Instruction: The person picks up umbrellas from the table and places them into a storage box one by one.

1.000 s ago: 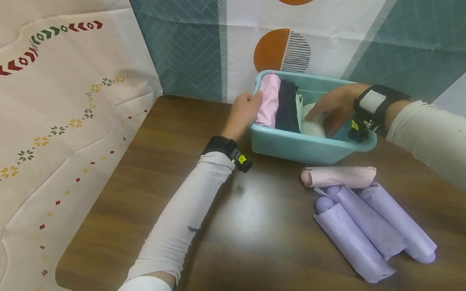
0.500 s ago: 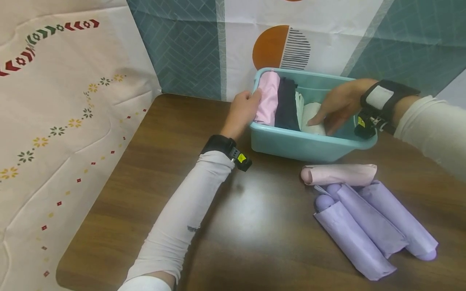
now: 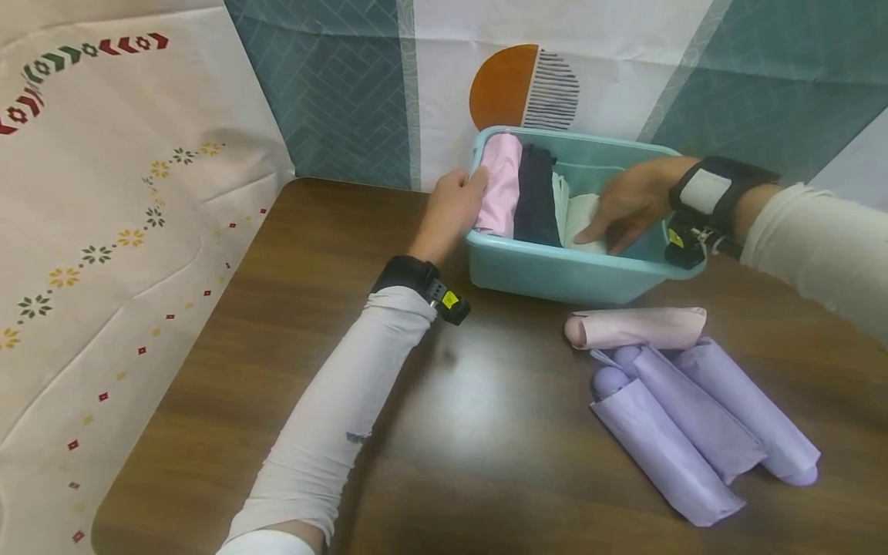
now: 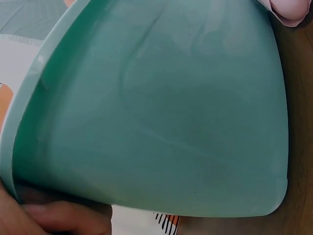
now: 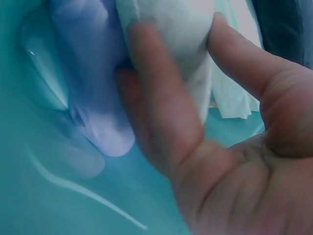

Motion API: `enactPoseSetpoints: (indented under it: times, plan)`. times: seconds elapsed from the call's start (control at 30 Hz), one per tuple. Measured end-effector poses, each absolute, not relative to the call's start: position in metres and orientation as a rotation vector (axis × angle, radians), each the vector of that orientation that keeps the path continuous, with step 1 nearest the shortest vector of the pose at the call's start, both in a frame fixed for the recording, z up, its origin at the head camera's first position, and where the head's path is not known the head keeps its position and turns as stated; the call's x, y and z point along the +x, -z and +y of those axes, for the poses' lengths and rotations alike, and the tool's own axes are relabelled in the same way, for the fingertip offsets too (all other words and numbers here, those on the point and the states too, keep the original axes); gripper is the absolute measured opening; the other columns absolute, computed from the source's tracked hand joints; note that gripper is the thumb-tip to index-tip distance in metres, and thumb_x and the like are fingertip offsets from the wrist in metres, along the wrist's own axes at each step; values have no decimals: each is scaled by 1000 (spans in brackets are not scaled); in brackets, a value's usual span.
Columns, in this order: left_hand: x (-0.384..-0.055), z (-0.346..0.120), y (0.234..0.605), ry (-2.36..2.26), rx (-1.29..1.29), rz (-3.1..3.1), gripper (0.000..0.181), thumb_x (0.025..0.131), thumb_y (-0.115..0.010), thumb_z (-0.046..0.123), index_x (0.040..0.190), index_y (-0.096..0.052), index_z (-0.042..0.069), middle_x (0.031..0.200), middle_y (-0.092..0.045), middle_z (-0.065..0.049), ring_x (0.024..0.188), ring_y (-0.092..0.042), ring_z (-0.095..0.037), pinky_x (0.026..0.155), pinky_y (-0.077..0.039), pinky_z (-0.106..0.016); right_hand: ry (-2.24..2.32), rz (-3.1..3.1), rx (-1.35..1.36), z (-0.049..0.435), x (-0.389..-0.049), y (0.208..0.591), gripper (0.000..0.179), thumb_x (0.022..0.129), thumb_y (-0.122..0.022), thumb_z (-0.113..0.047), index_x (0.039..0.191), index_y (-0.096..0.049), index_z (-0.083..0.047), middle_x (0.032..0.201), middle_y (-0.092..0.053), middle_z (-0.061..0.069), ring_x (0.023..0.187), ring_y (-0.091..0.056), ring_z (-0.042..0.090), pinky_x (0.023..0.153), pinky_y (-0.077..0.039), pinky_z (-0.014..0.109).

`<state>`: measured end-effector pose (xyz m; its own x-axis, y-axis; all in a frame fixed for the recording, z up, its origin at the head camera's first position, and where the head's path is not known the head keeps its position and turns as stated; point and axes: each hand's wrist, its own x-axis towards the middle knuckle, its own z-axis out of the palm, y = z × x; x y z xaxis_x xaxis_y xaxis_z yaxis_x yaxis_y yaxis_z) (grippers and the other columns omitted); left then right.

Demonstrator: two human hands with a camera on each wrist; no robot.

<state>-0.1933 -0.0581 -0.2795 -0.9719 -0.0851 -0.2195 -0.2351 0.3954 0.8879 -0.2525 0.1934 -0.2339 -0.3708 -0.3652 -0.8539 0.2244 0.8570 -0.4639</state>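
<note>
White roll inside turquoise bin, pinched thumb-to-finger by partly spread right grip | lilac roll just beside, gap taken by fingers | left rim held in curled left grip | worktop edge well apart, leftward

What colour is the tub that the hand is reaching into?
The tub is light blue-green; the head view shows it best.

Both hands at the turquoise bin
</note>
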Motion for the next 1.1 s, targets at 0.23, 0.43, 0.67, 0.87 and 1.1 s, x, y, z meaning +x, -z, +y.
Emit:
enactPoseSetpoints:
  times: [0.23,0.43,0.67,0.87,1.1]
  plan:
    - [-191,-60,279,-1630,-306,2500,40,100,-40,48,95,-53,11,83,-45,-8,77,-51,-21,62,-37,-29,583,1963,-143,190,-249,210,93,92,-62,-41,145,-5,10,142,-24,37,125,-38,51,91,-46,47]
    - [-190,-58,278,-1663,-307,2484,38,100,-42,47,96,-54,11,84,-47,-9,77,-51,-21,62,-37,-28,580,2140,-292,205,-245,180,90,94,-53,-51,148,-9,7,146,-22,32,127,-39,49,90,-48,46]
    - [-189,-57,278,-1701,-315,2472,38,100,-43,47,95,-54,11,82,-47,-8,77,-51,-20,61,-36,-29,611,2257,-351,226,-232,173,80,97,-48,-50,149,-19,2,146,-30,28,129,-40,43,90,-48,43]
    - [-189,-54,279,-1717,-323,2466,38,100,-43,47,94,-55,11,82,-46,-7,75,-50,-20,61,-36,-29,623,2348,-341,252,-219,174,77,97,-44,-53,149,-21,-1,146,-33,26,126,-44,43,97,-36,58]
    - [-187,-55,278,-1766,-330,2458,38,100,-45,45,94,-56,10,81,-47,-8,75,-51,-20,61,-36,-27,779,2570,-377,271,-192,179,56,98,-50,-43,144,-41,-12,139,-46,14,110,-59,20,86,-45,27]
